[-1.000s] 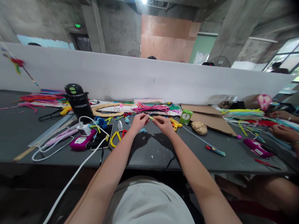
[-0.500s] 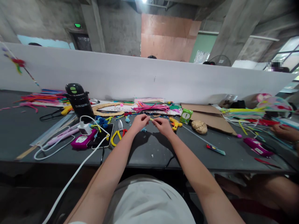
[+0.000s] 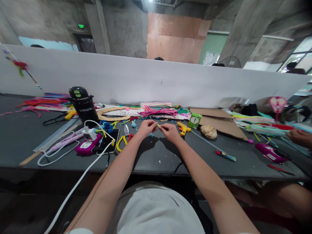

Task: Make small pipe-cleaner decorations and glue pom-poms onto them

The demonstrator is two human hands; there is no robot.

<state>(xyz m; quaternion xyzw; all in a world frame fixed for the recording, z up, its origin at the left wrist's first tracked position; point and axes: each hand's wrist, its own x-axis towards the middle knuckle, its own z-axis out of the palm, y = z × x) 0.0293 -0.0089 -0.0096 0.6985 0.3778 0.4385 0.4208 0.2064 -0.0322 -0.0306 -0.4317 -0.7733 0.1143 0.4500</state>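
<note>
My left hand (image 3: pixel 147 128) and my right hand (image 3: pixel 170 132) meet above the middle of the table, fingertips almost touching. Between them a short bit of yellow-green pipe cleaner (image 3: pixel 158 125) shows, pinched from both sides; most of it is hidden by my fingers. Just below my left hand lies a scrap of blue pipe cleaner (image 3: pixel 150 135). Pliers with red and yellow handles (image 3: pixel 124 140) rest left of that hand. To the right of my right hand is a yellow glue gun (image 3: pixel 183 128). Behind both hands sits a bundle of pink pipe cleaners (image 3: pixel 159 111).
At left stand a black bottle (image 3: pixel 84 107), a purple power strip (image 3: pixel 87 146) with white cables and a phone (image 3: pixel 112 146). A green box (image 3: pixel 194 120), a bread-like lump (image 3: pixel 209 132), cardboard (image 3: pixel 219 126) and a utility knife (image 3: pixel 226 155) lie right. Another person's hand (image 3: pixel 300 136) is far right.
My hands keep their pinch in nearly the same place. At far right, a pink heart-shaped item now stands upright where a blurred round, colourful thing was.
</note>
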